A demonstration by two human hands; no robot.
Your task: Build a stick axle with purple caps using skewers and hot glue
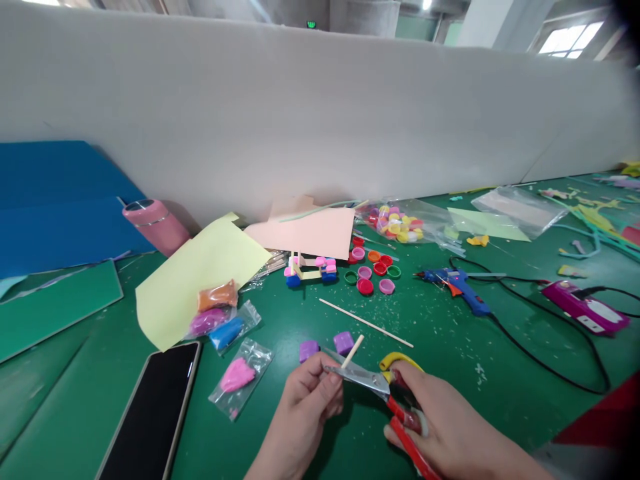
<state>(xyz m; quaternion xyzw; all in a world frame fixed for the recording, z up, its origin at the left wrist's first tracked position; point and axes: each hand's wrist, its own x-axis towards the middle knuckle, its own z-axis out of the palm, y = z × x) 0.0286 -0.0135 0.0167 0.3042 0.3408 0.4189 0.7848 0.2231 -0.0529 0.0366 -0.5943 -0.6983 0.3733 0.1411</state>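
My left hand [314,395] pinches a short pale wooden stick [353,351], which stands tilted up to the right. My right hand [440,417] grips scissors [367,377] with red and yellow handles. Their blades reach left across the stick, close to my left fingertips. Just beyond the blades sit two purple blocks [343,343]. A longer thin stick [366,323] lies slantwise on the green table [280,313]. Farther back stands a small stick frame [310,272] with pink and blue lumps on it.
Bagged clay [237,375] and a phone [155,413] lie to the left, near yellow paper [170,293]. Coloured bottle caps [365,287] are scattered at the back. A blue glue gun [457,287] with its cable and a purple power strip [583,307] lie right. A pink bottle [156,225] leans back left.
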